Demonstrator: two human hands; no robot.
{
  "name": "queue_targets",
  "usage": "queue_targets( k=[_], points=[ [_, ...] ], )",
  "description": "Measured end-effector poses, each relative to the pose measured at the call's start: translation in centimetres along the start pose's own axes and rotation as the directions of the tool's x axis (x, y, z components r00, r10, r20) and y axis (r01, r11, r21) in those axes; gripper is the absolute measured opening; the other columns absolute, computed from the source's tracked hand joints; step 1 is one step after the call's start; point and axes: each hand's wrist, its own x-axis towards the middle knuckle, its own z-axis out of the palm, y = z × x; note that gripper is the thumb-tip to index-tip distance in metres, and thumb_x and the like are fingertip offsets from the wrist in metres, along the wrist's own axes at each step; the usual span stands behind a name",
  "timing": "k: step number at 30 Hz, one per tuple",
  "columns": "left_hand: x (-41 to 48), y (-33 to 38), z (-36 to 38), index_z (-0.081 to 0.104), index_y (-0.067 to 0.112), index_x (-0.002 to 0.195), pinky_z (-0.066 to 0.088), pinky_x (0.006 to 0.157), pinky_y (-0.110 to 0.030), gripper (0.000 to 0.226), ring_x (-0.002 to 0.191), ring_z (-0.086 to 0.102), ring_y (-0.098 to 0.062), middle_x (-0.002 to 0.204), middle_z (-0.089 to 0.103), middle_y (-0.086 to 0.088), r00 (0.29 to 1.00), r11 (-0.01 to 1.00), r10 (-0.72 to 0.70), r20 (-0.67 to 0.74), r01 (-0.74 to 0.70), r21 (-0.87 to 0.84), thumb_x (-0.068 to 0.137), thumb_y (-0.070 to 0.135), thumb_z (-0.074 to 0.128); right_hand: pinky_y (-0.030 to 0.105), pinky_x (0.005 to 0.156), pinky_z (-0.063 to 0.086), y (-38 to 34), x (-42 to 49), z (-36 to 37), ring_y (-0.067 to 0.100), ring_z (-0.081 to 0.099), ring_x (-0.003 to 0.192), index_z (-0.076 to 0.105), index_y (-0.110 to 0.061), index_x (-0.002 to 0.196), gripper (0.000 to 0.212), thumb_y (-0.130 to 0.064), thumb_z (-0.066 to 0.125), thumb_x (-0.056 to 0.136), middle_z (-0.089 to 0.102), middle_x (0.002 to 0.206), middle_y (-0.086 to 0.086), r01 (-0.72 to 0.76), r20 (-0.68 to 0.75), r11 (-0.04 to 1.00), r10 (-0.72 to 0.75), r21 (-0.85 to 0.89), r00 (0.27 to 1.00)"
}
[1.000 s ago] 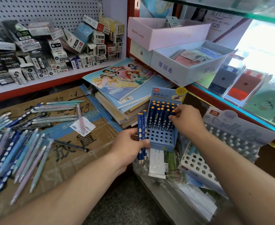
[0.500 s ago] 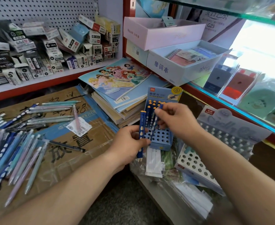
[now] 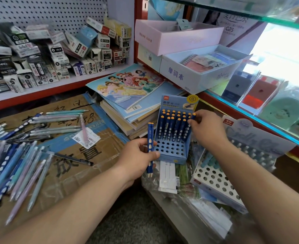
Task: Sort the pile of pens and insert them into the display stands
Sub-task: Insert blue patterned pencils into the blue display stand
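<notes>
The left hand [image 3: 138,155] is gripping two dark blue pens [image 3: 150,138] upright, fingers curled round their middles, just beside the left wall of the blue stand [image 3: 170,158]. The right hand [image 3: 207,130] is pinching one more pen [image 3: 193,115] by its upper end at the right edge of that stand, where its orange cap is lining up with the others. The standing pens [image 3: 171,126] are filling the back rows, and the front rows of holes are showing open. A white stand [image 3: 214,180] is lying tilted to the right of the blue one, under the right forearm. The pile of pens [image 3: 13,164], dark blue, pale blue and lilac, is lying spread across the cardboard [image 3: 71,155] well to the left. A stack of notebooks [image 3: 127,88] is sitting behind the blue stand.
</notes>
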Motion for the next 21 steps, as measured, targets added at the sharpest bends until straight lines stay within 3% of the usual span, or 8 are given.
queue_targets(
  k=[3, 5, 13, 17, 21],
  points=[
    [0.0, 0.0, 0.0, 0.070, 0.022, 0.107, 0.064, 0.071, -0.038, 0.025, 0.089, 0.072, -0.027, 0.101, 0.071, -0.011, 1.000, 1.000, -0.008, 0.008, 0.008, 0.003, 0.089, 0.005, 0.074, 0.022, 0.054, 0.035, 0.2, 0.1, 0.1, 0.006, 0.054, 0.072, 0.066, -0.018, 0.106, 0.009, -0.022, 0.063, 0.099, 0.066, 0.089, -0.003, -0.002, 0.011, 1.000, 0.002, -0.026, 1.000],
    [0.0, 0.1, -0.1, 0.069, 0.021, 0.108, 0.064, 0.067, -0.035, 0.025, 0.085, 0.071, -0.026, 0.101, 0.070, -0.011, 1.000, 1.000, -0.015, 0.021, 0.015, -0.014, 0.090, 0.004, 0.073, 0.021, 0.055, 0.035, 0.3, 0.1, 0.2, 0.008, 0.055, 0.076, 0.064, -0.020, 0.110, 0.013, -0.020, 0.066, 0.097, 0.068, 0.096, -0.002, -0.010, 0.028, 1.000, 0.011, -0.022, 1.000],
    [0.0, 0.2, 0.0, 0.069, 0.021, 0.108, 0.064, 0.071, -0.039, 0.025, 0.093, 0.072, -0.033, 0.101, 0.070, -0.010, 0.999, 0.999, -0.020, 0.025, 0.021, -0.032, 0.090, 0.005, 0.073, 0.031, 0.065, 0.045, 0.2, 0.5, 0.6, 0.016, 0.060, 0.080, 0.065, -0.017, 0.102, 0.011, -0.020, 0.072, 0.093, 0.065, 0.089, 0.000, -0.036, 0.097, 0.992, 0.048, -0.122, 0.994],
    [-0.1, 0.1, 0.0, 0.069, 0.020, 0.108, 0.064, 0.067, -0.033, 0.025, 0.085, 0.072, -0.025, 0.099, 0.070, -0.007, 0.999, 0.999, -0.022, 0.034, 0.023, -0.027, 0.090, 0.004, 0.073, 0.031, 0.068, 0.048, 0.1, 0.5, 0.8, 0.020, 0.062, 0.085, 0.065, -0.015, 0.108, 0.020, -0.021, 0.074, 0.092, 0.066, 0.092, 0.002, -0.037, 0.135, 0.985, 0.060, -0.167, 0.989],
    [-0.1, 0.1, -0.1, 0.069, 0.018, 0.107, 0.062, 0.067, -0.033, 0.025, 0.081, 0.070, -0.023, 0.096, 0.070, -0.007, 0.997, 0.999, -0.028, 0.067, 0.031, -0.035, 0.089, 0.002, 0.073, 0.033, 0.070, 0.048, -0.8, 0.1, -0.1, 0.017, 0.060, 0.088, 0.057, -0.020, 0.109, 0.029, -0.033, 0.075, 0.090, 0.063, 0.096, -0.002, 0.031, 0.020, 0.985, -0.028, -0.170, 0.999]
  ],
)
